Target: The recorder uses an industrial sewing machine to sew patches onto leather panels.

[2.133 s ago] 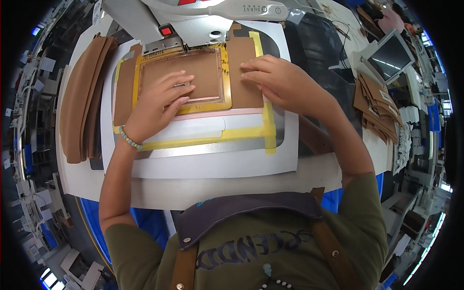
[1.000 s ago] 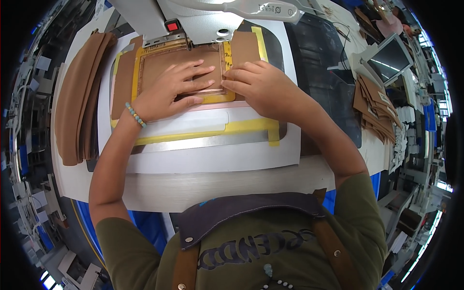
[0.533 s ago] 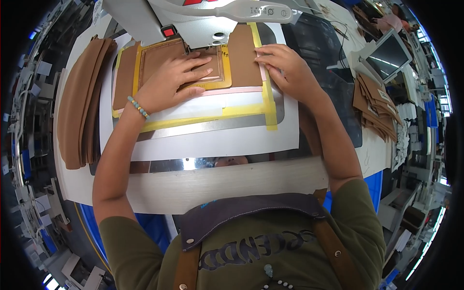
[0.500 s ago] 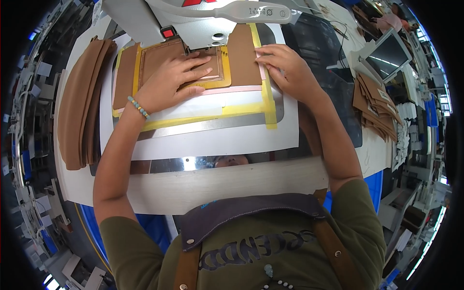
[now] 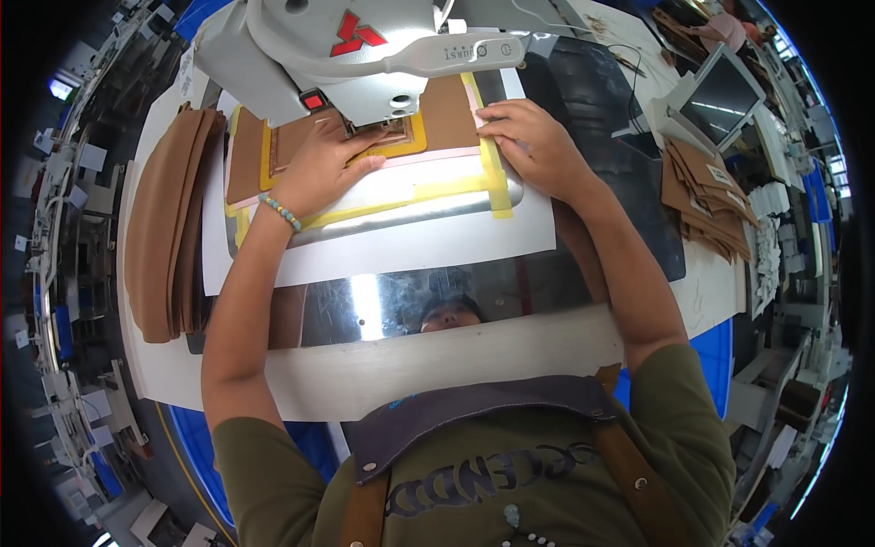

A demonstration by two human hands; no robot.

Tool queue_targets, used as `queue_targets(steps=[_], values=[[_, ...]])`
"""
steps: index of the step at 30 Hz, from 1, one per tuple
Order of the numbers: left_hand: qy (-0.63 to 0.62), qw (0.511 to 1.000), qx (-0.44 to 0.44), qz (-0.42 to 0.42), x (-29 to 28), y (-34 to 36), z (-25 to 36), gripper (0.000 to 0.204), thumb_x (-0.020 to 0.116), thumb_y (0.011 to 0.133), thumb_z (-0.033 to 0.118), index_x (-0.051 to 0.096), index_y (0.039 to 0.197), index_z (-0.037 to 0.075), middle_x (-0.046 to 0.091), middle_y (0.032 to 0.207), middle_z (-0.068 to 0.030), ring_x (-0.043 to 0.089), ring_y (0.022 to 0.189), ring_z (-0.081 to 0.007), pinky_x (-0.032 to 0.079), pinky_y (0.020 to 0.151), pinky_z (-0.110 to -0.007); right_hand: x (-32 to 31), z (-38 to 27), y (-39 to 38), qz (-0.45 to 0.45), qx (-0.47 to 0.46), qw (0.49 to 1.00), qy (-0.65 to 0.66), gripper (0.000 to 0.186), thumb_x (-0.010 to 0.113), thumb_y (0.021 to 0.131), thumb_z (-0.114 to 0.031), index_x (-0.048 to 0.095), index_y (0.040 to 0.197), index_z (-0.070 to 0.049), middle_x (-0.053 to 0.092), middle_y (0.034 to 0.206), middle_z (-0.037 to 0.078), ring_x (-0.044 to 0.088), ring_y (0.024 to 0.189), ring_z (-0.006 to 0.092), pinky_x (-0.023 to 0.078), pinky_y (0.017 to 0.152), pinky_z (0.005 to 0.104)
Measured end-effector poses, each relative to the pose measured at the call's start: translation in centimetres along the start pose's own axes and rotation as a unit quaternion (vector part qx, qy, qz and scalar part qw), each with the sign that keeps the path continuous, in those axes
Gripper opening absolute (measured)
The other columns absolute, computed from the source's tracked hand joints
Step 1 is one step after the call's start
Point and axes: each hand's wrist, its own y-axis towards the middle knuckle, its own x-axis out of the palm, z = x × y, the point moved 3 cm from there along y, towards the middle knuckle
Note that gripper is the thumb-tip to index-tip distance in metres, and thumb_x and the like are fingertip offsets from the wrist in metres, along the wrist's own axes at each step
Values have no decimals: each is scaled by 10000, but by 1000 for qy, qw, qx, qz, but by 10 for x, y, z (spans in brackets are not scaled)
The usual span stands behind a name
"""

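Here, the brown panel (image 5: 451,114) lies at eleven o'clock, the left hand (image 5: 319,169) flat over it, fingers parted; right hand (image 5: 540,150), one o'clock, fingers narrow, grip unclear. Lettering marks the white lamp (image 5: 460,54), twelve o'clock.

at right, a pale-framed monitor (image 5: 722,98) stands tilted near a white pile (image 5: 769,219); a blue bin (image 5: 715,360) shows below.

Pale table (image 5: 437,369) above a grey floor (image 5: 169,469) with a yellow line (image 5: 185,460); bright light (image 5: 61,89) at far left
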Motion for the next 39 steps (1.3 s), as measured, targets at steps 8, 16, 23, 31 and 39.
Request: queue_targets(steps=[8,16,23,31,39], values=[[-52,994,-16,98,-19,-33,-32,417,569,1112,268,673,1455,57,615,1509,-177,515,1437,-372,401,1216,-424,-3,-6,-2,-11,-5,1000,-3,253,625,941,-26,792,1131,-31,728,1341,115,634,1298,311,483,1121,425],[29,970,-203,130,-49,-114,-121,381,553,1118,202,666,1451,54,648,1498,-128,582,1376,-351,445,1191,-431,-17,-22,2,33,-31,998,52,308,549,908,53,800,1072,-18,764,1036,100,692,1011,268,549,874,387],[96,973,-193,77,-40,-141,-142,460,523,1130,259,583,1547,72,527,1641,-132,451,1514,-360,336,1287,-462,-96,-27,-16,56,116,966,226,468,387,894,100,806,1077,1,570,727,17,475,687,71,408,669,249],[105,969,-212,66,-34,-129,-144,546,542,1115,373,537,1610,143,465,1695,-111,387,1571,-349,300,1314,-465,-84,5,-43,-10,148,988,39,373,565,1044,-103,683,1394,-47,689,1346,131,628,1296,270,477,1105,372],[169,970,-153,88,-42,-99,-98,530,586,1095,359,590,1562,108,519,1632,-169,456,1510,-376,381,1254,-477,-36,-23,4,-100,-17,970,-222,328,638,941,-88,695,1244,24,717,1254,167,669,1207,327,548,969,456]])
